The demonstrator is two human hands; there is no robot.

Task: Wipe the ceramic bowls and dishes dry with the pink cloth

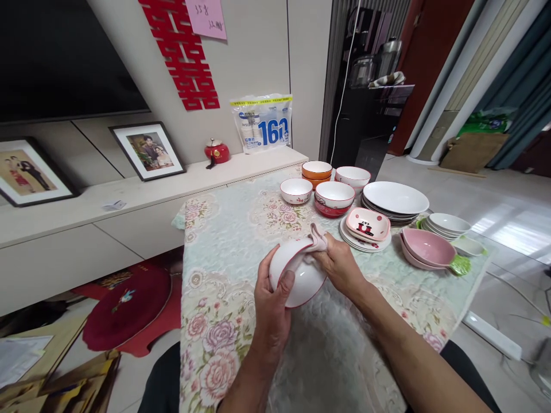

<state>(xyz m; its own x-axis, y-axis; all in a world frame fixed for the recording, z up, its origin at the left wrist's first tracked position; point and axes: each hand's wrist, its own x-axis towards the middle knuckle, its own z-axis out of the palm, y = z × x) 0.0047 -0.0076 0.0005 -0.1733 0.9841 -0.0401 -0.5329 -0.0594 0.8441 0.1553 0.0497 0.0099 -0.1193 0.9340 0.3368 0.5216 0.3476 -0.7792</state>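
Bowl (305, 282) between both hands (275, 295) (339, 261), apparently above tablecloth (228, 221).

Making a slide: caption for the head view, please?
Left hand holds a bowl; right hand holds a cloth at its rim, stacked plates beyond.

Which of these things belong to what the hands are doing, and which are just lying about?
In the job:
- bowl, in the left hand
- cloth, in the right hand
- probably other bowls, plates

Just lying about, it seems:
- jar
- framed photo
- bag
- cushion
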